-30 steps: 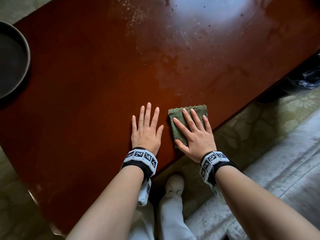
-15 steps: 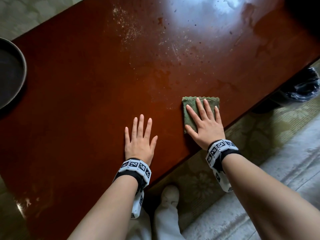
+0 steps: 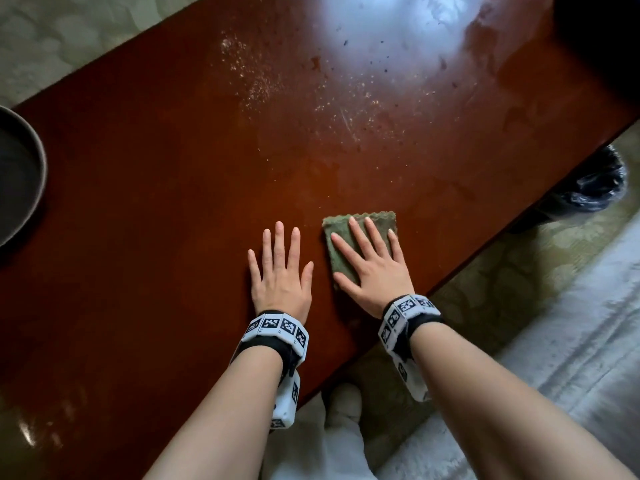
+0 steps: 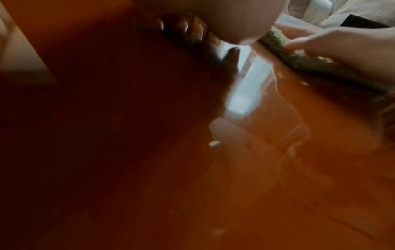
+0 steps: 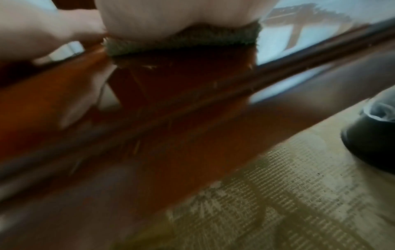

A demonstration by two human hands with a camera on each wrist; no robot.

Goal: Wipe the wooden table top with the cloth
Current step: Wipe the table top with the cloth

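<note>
The right hand (image 3: 375,271) presses flat, fingers straight and spread, on the folded green scalloped-edged cloth (image 3: 346,226) near the front edge of the glossy reddish-brown wooden table top (image 3: 173,174) (crumbs lie farther back), while the left hand (image 3: 280,275) rests open-palmed just beside it.

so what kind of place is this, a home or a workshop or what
Most likely a home living room, though little of the room shows. A low, glossy wooden table stands on a patterned carpet, dusted with crumbs. The right hand presses a green cloth flat on it.
</note>
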